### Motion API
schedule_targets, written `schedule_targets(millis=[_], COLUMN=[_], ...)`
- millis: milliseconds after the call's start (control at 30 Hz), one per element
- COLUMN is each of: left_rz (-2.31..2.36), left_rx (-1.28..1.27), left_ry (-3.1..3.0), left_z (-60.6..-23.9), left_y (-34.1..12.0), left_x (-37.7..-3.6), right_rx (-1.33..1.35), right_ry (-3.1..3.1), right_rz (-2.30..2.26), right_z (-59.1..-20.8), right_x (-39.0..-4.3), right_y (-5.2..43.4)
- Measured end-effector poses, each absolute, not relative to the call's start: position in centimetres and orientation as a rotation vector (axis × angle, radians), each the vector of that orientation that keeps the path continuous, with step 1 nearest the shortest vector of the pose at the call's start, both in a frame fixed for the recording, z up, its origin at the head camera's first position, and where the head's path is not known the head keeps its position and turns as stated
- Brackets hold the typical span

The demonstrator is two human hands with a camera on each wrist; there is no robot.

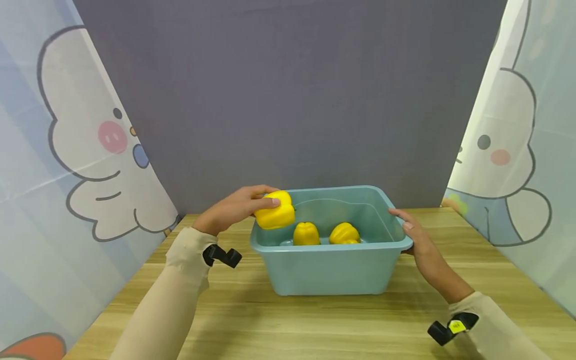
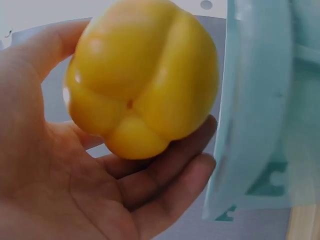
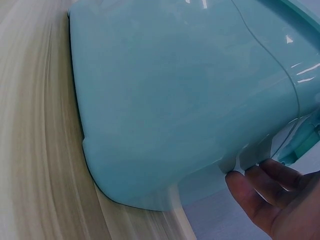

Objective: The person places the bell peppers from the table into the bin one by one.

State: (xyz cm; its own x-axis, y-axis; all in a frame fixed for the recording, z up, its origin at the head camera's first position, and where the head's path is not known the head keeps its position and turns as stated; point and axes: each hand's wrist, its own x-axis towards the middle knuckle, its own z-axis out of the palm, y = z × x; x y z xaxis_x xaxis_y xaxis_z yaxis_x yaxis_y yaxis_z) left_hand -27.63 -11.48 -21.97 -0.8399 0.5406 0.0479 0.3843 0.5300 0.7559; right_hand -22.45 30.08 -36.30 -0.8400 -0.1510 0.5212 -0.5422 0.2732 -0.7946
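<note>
A teal plastic tub (image 1: 333, 272) stands on the wooden table. My left hand (image 1: 238, 206) grips a yellow bell pepper (image 1: 274, 210) over the tub's left rim; in the left wrist view the pepper (image 2: 142, 80) rests in my curled fingers (image 2: 170, 175) beside the tub wall (image 2: 255, 115). Two more yellow peppers (image 1: 306, 233) (image 1: 344, 233) lie inside the tub. My right hand (image 1: 416, 235) holds the tub's right rim, thumb on top. In the right wrist view my fingertips (image 3: 255, 185) sit under the rim of the tub (image 3: 175, 100).
The wooden table (image 1: 279, 325) stretches out in front of the tub. A grey backdrop stands behind it, and cartoon-printed curtains (image 1: 67, 165) (image 1: 517, 160) close in both sides. Black wrist cameras (image 1: 221, 256) (image 1: 452, 327) sit on both sleeves.
</note>
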Motion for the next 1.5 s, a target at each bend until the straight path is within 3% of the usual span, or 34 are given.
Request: schedule_targets(millis=[1500], left_rz=[1.069], left_rx=[0.822], left_ry=[2.555], left_z=[-20.5], left_y=[-6.9], left_x=[-31.0], right_rx=[0.615], right_ry=[-2.175], right_rz=[1.614], right_z=[-36.5], right_x=[-22.5], right_y=[29.8])
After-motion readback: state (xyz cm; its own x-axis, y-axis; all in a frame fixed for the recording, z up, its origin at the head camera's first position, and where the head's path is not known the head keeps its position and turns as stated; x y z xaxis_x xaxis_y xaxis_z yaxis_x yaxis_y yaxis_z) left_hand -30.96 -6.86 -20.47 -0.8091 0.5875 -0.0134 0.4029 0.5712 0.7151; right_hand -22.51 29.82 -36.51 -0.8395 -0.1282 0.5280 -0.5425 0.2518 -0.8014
